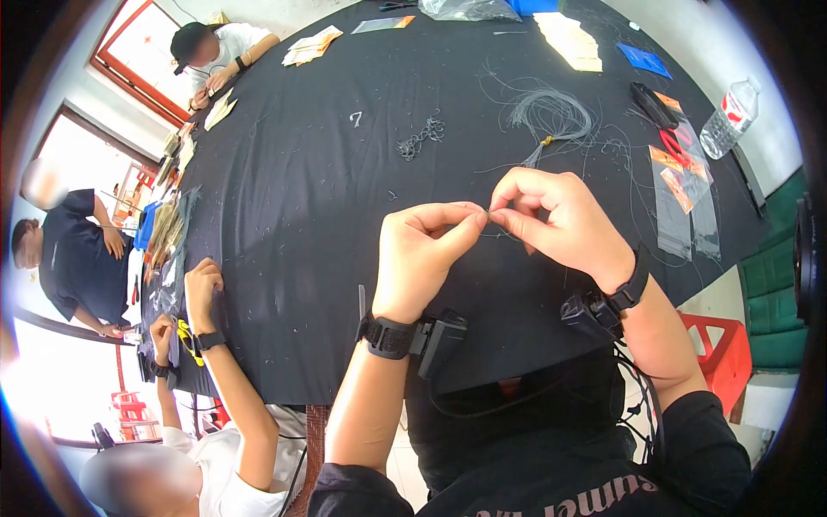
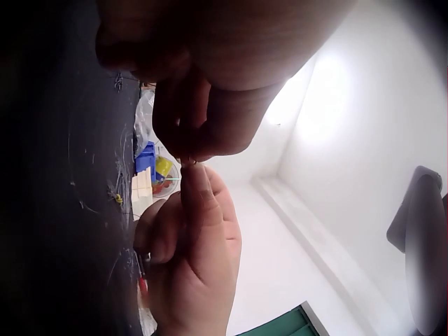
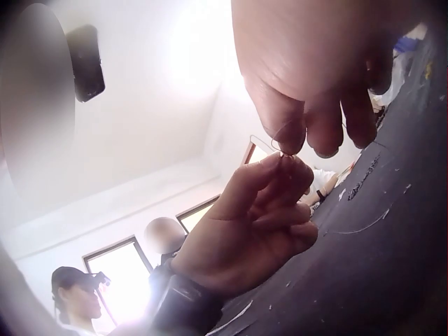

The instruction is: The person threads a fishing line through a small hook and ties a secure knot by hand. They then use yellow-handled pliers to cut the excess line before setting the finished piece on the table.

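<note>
Head view: near the strand bundle [image 1: 539,150], left hand [image 1: 419,257] and right hand [image 1: 564,221] pinch fine line [image 1: 488,214], which a slack pinch could drop.

Left hand [image 1: 426,254]: pinching | right hand [image 1: 560,222]: pinching | both close together

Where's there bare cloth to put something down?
Widest: black cloth between the white 7 and your left hand, lightly flecked. Another patch runs from the 7 toward the plastic bag. Crowded: beyond your right hand, with coiled strands, red scissors, clear packets.
</note>
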Demonstrator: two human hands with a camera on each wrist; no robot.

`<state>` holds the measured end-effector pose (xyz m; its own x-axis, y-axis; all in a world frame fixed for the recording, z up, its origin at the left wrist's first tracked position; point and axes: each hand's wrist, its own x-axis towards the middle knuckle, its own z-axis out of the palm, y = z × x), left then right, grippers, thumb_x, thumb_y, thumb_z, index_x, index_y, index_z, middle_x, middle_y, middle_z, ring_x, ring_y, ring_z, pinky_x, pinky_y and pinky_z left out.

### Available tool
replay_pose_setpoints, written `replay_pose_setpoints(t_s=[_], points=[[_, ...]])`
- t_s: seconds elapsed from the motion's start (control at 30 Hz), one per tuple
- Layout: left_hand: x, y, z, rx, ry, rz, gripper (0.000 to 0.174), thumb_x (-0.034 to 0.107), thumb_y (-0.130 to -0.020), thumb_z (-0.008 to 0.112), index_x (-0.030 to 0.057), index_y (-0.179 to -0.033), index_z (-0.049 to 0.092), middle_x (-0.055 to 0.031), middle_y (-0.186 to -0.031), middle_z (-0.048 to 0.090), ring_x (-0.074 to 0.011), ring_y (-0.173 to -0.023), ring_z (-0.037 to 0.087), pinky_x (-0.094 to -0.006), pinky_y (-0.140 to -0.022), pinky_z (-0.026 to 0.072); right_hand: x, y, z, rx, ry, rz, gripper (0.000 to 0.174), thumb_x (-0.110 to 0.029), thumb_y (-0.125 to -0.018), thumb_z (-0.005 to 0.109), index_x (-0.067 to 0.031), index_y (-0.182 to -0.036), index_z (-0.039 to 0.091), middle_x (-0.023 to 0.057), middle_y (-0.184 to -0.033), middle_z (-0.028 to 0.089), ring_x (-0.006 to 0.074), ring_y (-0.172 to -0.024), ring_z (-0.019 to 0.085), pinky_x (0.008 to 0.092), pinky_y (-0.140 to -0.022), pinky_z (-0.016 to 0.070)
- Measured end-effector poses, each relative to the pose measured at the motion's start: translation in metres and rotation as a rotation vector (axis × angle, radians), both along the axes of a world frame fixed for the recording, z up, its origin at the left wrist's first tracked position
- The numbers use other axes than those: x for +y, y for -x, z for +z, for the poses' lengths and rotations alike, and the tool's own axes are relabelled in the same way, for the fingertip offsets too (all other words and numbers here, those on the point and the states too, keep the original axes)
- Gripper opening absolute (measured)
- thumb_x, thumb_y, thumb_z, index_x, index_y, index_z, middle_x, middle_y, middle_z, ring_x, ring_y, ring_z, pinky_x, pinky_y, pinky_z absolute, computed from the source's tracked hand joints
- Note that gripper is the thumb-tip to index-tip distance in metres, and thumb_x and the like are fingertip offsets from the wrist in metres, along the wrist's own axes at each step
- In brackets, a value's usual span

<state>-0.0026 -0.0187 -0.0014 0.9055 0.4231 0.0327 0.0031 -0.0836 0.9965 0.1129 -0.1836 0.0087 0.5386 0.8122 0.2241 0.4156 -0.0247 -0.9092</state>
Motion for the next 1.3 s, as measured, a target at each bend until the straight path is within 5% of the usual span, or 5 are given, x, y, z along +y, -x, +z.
replay_pose_setpoints(t_s=[0.27,0.37,0.53,1.3], points=[[0.0021,0.0002,0.0003,-0.012,0.018,-0.033,0.017,0.012,-0.089,0.072,-0.0037,-0.094,0.075,-0.0087,-0.092,0.074,-0.009,-0.081,0.064,-0.0226,-0.075,0.0487,-0.0006,-0.0018,0.0012,-0.136,0.001,-0.007,0.008,-0.007,-0.091,0.066,-0.0045,-0.094,0.06,0.0036,-0.062,0.055,0.0094,-0.056,0.047,0.0262,-0.054,0.0376],[0.0024,-0.0009,0.0004,-0.029,0.046,-0.041,0.019,0.014,-0.092,0.067,-0.0041,-0.093,0.075,-0.0101,-0.092,0.074,-0.0111,-0.084,0.066,-0.0254,-0.081,0.0494,-0.0003,-0.0038,-0.0018,-0.191,-0.051,-0.002,0.004,-0.005,-0.093,0.064,-0.0053,-0.094,0.06,-0.0002,-0.061,0.057,0.0049,-0.054,0.051,0.0225,-0.051,0.037],[0.0032,-0.0008,0.0013,-0.004,0.036,-0.057,0.023,0.015,-0.095,0.063,-0.0042,-0.092,0.074,-0.0106,-0.091,0.074,-0.0125,-0.087,0.066,-0.0283,-0.085,0.0491,-0.001,-0.002,0.0028,-0.146,-0.03,0.004,0.006,-0.005,-0.09,0.065,-0.0052,-0.094,0.06,0.0044,-0.061,0.054,0.011,-0.056,0.046,0.0268,-0.056,0.0379],[0.003,-0.0005,0.0004,-0.026,0.087,-0.073,0.015,0.008,-0.085,0.075,-0.0032,-0.095,0.075,-0.0033,-0.085,0.072,-0.0044,-0.074,0.059,-0.0189,-0.066,0.0459,0.0025,-0.0094,-0.0027,-0.421,-0.09,0.012,0.007,-0.011,-0.087,0.068,-0.0083,-0.09,0.062,0.0058,-0.058,0.051,0.0202,-0.052,0.051,0.0321,-0.052,0.0366]])
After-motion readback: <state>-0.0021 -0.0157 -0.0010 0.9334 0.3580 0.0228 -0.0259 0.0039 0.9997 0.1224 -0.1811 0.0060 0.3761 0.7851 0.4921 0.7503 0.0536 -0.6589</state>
